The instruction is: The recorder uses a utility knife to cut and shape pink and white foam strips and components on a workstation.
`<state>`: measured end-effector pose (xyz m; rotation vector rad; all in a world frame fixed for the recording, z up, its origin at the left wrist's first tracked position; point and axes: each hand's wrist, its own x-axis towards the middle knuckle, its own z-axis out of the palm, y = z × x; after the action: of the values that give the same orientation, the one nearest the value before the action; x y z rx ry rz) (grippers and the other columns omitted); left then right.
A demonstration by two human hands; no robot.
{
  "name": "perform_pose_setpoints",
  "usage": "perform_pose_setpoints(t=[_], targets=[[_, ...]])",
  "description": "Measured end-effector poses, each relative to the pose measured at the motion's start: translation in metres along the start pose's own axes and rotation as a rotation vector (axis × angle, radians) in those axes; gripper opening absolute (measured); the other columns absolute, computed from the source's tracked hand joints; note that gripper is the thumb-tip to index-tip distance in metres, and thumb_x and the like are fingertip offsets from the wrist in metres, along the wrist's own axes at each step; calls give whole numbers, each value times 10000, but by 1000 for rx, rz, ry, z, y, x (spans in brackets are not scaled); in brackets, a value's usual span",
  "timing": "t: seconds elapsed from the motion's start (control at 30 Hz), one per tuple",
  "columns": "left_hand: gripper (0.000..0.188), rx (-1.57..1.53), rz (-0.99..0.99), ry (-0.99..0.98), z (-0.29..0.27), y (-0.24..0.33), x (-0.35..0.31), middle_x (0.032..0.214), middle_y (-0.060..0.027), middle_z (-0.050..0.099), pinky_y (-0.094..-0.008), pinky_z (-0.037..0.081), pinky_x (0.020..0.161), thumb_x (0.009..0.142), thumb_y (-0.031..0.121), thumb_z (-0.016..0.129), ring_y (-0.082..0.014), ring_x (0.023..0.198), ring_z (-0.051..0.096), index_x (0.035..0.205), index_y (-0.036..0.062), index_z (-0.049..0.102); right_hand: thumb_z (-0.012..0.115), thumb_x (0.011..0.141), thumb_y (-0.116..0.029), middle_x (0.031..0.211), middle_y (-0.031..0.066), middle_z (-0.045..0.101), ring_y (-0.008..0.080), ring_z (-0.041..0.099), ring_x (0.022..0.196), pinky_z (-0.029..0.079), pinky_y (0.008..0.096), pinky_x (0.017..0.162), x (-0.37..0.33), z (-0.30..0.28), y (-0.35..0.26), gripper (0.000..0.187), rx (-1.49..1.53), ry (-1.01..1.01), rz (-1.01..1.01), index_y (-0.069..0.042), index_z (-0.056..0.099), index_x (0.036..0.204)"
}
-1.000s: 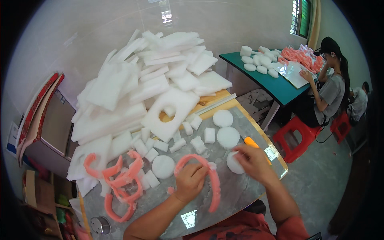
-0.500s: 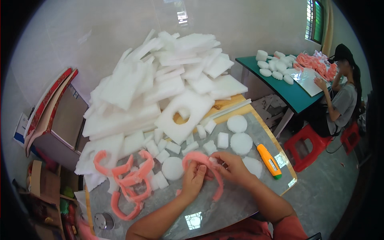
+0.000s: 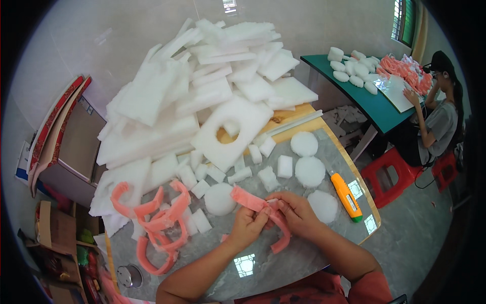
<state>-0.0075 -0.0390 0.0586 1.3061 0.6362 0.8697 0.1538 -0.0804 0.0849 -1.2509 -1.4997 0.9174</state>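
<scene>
A curved pink foam strip [image 3: 281,229] is between my two hands at the near side of the grey tabletop [image 3: 212,276]. My left hand [image 3: 249,224] pinches it near its middle. My right hand [image 3: 296,213] closes its fingertips on the same part, where a small white bit shows; I cannot tell whether that bit is separate. One end points up and left, the other curls down toward me. More curved pink foam strips [image 3: 174,219] lie heaped left of my hands. Close by are a white foam disc [image 3: 219,198] and small white foam blocks [image 3: 200,221].
White foam sheets [image 3: 152,96] pile high at the back, one with a round hole [image 3: 207,139] in front. At right lie foam discs [image 3: 310,171] and an orange utility knife [image 3: 346,196]. A metal tin [image 3: 129,276] stands near left. Another person [image 3: 440,119] sits at a green table [image 3: 364,109].
The pink strip has turned in my hands; its upper end now looks straighter and points up-left instead of arching. My fingers are closer together on it. The view has shifted slightly.
</scene>
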Motion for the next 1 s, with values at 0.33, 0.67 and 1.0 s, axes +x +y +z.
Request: perform_pose_setpoints(t=[0.33,0.67,1.0], targets=[[243,-104,-30,86,18,13,-7,865,-34,611,-218,476,605,931,261,567,-91,694,573,979,23,574,496,935,-113,883,64,604,132,585,778,477,258,704,-3,3,6,202,289,-15,13,-22,557,1105],[122,-3,-155,-25,9,5,-6,876,-11,597,-207,458,602,913,136,564,-60,731,556,972,33,589,489,928,-119,940,110,616,231,597,863,466,308,776,0,1,6,196,-11,37,-175,-14,597,1054],[87,-111,-107,-19,4,6,-4,827,16,595,-210,430,620,884,79,565,-54,726,545,930,20,609,442,956,-124,814,55,595,122,543,726,456,265,684,-2,0,0,200,219,-16,102,-21,597,1028]])
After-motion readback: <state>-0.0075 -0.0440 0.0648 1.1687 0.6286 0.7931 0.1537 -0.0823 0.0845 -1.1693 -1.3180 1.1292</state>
